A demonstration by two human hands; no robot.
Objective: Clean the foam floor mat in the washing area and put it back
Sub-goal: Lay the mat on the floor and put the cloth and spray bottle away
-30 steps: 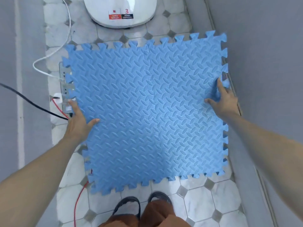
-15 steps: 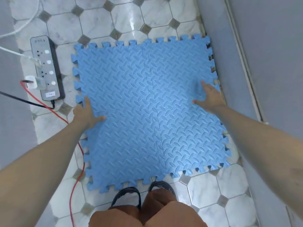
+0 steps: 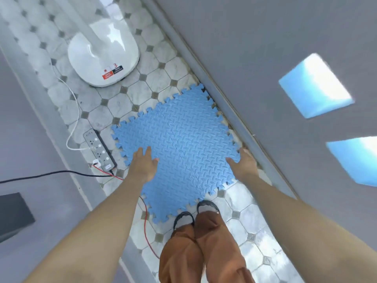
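The foam mat (image 3: 179, 148) is bright blue, stamped all over with a raised diamond-plate pattern, and ringed with jigsaw teeth; thin seams show it is made of four squares locked together. It lies flat on the marble tile floor (image 3: 126, 103), roughly square, so no side reads as longer, and it sits turned diagonally in my view, one corner toward the white fan base (image 3: 104, 56) and the opposite corner at my sandals (image 3: 195, 213). Its right edge runs along the foot of the grey wall (image 3: 255, 64), touching or nearly so. On the left, the toothed edge is just beside a black power strip (image 3: 100, 150), with a white cable, a black cable and a red wire (image 3: 145, 217) trailing past. Bare tile stays open between the mat and the fan base, and again near my feet. My left hand (image 3: 143, 165) rests flat on the mat near its left edge, fingers spread, gripping nothing. My right hand (image 3: 242, 163) lies open at the right edge, fingers apart, palm down on the teeth
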